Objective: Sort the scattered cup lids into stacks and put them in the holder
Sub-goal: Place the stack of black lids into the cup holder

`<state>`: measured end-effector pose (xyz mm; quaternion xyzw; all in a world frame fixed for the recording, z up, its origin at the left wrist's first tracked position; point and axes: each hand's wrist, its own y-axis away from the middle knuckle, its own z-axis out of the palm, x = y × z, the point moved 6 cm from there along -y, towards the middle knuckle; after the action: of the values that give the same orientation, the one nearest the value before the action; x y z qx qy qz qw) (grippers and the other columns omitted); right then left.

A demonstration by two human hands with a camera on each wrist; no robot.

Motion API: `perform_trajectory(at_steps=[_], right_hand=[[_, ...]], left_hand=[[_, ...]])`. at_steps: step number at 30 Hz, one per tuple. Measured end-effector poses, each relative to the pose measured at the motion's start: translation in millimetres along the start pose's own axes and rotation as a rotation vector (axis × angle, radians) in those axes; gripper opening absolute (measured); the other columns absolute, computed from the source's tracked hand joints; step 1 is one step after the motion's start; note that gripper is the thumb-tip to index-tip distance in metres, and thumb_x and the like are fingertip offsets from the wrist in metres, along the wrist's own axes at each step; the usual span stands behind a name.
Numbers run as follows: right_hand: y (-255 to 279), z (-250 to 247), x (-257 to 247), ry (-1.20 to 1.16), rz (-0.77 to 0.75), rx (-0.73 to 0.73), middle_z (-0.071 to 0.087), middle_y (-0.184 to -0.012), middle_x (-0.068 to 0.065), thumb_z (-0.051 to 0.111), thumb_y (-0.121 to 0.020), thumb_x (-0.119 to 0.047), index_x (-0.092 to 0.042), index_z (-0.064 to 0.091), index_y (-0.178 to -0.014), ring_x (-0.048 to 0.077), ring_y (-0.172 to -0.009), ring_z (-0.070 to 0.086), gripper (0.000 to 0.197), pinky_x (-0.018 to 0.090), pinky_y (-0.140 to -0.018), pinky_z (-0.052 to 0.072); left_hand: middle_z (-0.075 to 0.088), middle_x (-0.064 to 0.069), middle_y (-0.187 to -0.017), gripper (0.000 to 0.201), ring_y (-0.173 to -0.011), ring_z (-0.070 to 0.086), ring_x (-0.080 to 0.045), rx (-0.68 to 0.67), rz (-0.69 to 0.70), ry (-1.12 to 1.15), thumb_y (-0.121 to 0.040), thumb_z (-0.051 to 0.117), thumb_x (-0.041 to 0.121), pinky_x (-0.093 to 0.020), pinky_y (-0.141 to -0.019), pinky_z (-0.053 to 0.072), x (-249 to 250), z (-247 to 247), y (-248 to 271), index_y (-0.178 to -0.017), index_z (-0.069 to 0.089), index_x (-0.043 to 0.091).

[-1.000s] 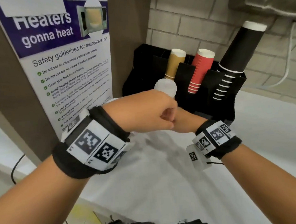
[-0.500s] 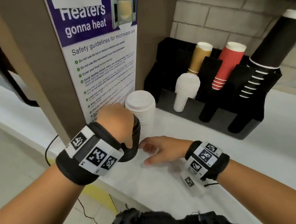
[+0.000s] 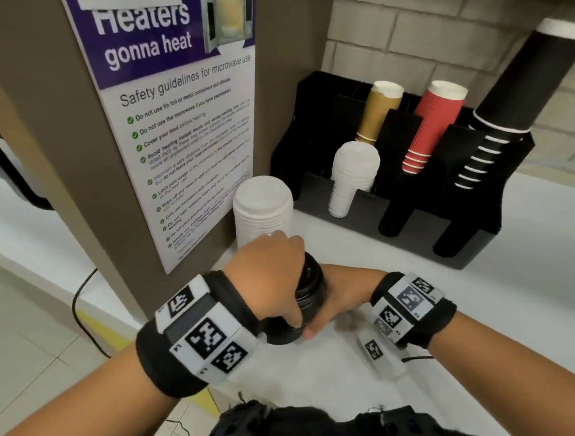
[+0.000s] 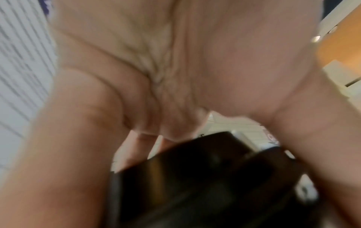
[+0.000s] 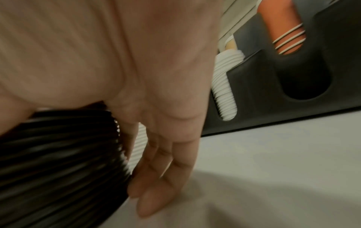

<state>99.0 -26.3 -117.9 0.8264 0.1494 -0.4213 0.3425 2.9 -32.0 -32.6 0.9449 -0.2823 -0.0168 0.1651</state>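
Black lids, a ribbed stack [image 3: 310, 293] of them, sit between both hands above the white table [image 3: 490, 322] in the head view. The left hand [image 3: 266, 277] curls over the stack from above, while the right hand [image 3: 344, 295] supports it from the far side, thumb tip under the lower rim. Behind stand a white lid stack [image 3: 261, 209] on the table and the black holder [image 3: 476, 218] with a smaller white lid stack [image 3: 351, 176] in its front slot.

Left wrist view, blurred: the left hand's fingers [image 4: 78, 138] bend around the dark stack [image 4: 195, 185].

Right wrist view: the right hand's fingers [image 5: 160, 177] lie nearly straight against the black stack [image 5: 58, 154], the holder [image 5: 254, 92] beyond.
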Motion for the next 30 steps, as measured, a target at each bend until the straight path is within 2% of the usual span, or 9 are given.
perform_trajectory(at_steps=[4,8,11,13,19,22,25,28,30], right_hand=[[25,-25,23,0.007,0.098,0.063,0.070,-0.098,-0.025,0.087,-0.064,-0.004,-0.038,0.061,-0.102,-0.009,-0.098,0.063,0.057,0.008,-0.085,0.045],[47,-57,46,-0.035,0.135,0.297,0.066,-0.113,-0.018,0.090,-0.062,-0.013,-0.035,0.051,-0.125,-0.004,-0.109,0.058,0.078,0.013,-0.093,0.043],[53,-71,52,-0.130,0.110,0.442,0.058,-0.126,-0.009,0.088,-0.066,-0.012,-0.031,0.041,-0.138,0.009,-0.118,0.056,0.089,0.032,-0.102,0.047],[52,-75,53,-0.198,0.131,0.511,0.053,-0.128,-0.003,0.086,-0.068,-0.014,-0.032,0.038,-0.141,0.019,-0.116,0.058,0.090,0.042,-0.095,0.053],[38,-81,51,-0.197,0.168,0.607,0.052,-0.128,-0.001,0.084,-0.072,-0.023,-0.033,0.034,-0.142,0.014,-0.117,0.053,0.087,0.034,-0.079,0.059],[34,-84,50,-0.163,0.183,0.618,0.052,-0.130,0.000,0.084,-0.071,-0.026,-0.034,0.032,-0.142,0.012,-0.115,0.052,0.089,0.034,-0.078,0.060],[38,-92,46,-0.062,0.179,0.546,0.048,-0.134,-0.001,0.087,-0.068,-0.025,-0.030,0.023,-0.145,0.016,-0.122,0.049,0.100,0.039,-0.085,0.058],[45,-109,33,0.027,0.150,0.451,0.046,-0.140,0.003,0.090,-0.064,-0.023,-0.032,0.008,-0.149,0.013,-0.130,0.043,0.119,0.028,-0.102,0.044],[50,-124,18,0.059,0.129,0.467,0.044,-0.138,0.004,0.089,-0.065,-0.027,-0.035,0.008,-0.149,0.017,-0.128,0.044,0.117,0.018,-0.096,0.040]], left_hand=[[0.040,-0.003,-0.104,0.085,-0.084,0.039,-0.017,0.032,0.136,-0.010,-0.064,0.086,0.039,-0.031,-0.065,0.036,29,-5,-27,-0.129,0.037,0.014],[0.043,-0.008,-0.122,0.095,-0.101,0.055,-0.026,0.034,0.234,-0.007,-0.058,0.091,0.031,-0.033,-0.074,0.047,44,-18,-56,-0.135,0.037,0.017],[0.042,-0.009,-0.124,0.100,-0.110,0.054,-0.031,0.006,0.251,-0.021,-0.056,0.091,0.022,-0.043,-0.089,0.052,47,-28,-74,-0.138,0.035,0.021],[0.046,-0.008,-0.123,0.099,-0.112,0.055,-0.030,-0.011,0.251,-0.051,-0.057,0.091,0.019,-0.045,-0.089,0.052,47,-35,-85,-0.138,0.034,0.022],[0.055,-0.006,-0.127,0.082,-0.112,0.057,-0.029,0.092,0.208,-0.151,-0.074,0.077,0.022,-0.037,-0.078,0.041,43,-47,-107,-0.142,0.032,0.027],[0.046,-0.003,-0.138,0.107,-0.123,0.051,-0.028,0.043,0.238,-0.133,-0.064,0.086,0.020,-0.037,-0.083,0.044,38,-52,-107,-0.149,0.023,0.029],[0.042,-0.002,-0.143,0.105,-0.125,0.048,-0.022,0.106,0.318,0.155,-0.066,0.087,0.021,-0.033,-0.095,0.044,26,-68,-94,-0.150,0.025,0.029],[0.058,0.006,-0.124,0.059,-0.091,0.060,-0.009,0.370,0.357,0.686,-0.078,0.078,0.027,-0.023,-0.078,0.046,2,-87,-73,-0.129,0.051,0.037],[0.064,0.011,-0.098,0.025,-0.073,0.063,-0.005,0.514,0.344,0.984,-0.087,0.069,0.022,-0.021,-0.067,0.049,-14,-88,-60,-0.107,0.061,0.035]])
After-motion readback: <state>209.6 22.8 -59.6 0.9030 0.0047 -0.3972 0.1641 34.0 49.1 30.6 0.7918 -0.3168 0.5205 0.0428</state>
